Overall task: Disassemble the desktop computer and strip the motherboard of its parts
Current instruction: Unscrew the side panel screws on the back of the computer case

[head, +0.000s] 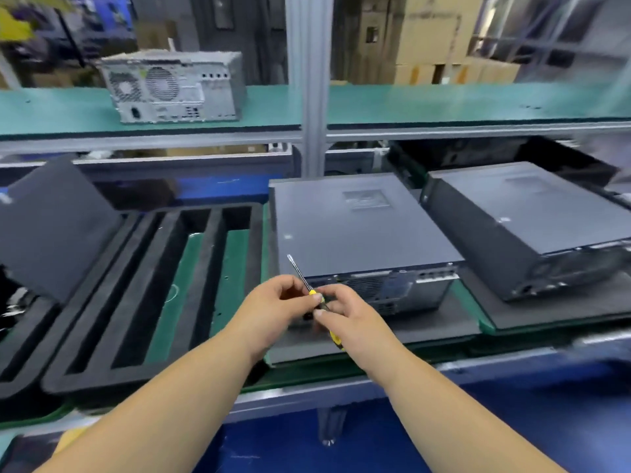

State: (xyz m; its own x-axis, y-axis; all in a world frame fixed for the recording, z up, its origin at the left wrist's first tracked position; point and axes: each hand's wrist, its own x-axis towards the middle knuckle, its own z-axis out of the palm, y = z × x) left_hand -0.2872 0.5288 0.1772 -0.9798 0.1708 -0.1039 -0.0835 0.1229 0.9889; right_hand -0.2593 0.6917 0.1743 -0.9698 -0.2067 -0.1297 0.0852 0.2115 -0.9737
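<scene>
A dark grey desktop computer lies flat on a black mat in the middle of the bench, its rear panel facing me. In front of that panel both hands hold a yellow-and-black screwdriver whose metal tip points up and to the left. My right hand grips the handle. My left hand pinches the shaft just above the handle. The lower end of the handle shows yellow below my right hand.
A second closed computer lies to the right. Black foam trays with long slots fill the left of the bench, and a foam sheet leans at the far left. A bare metal case stands on the green upper shelf.
</scene>
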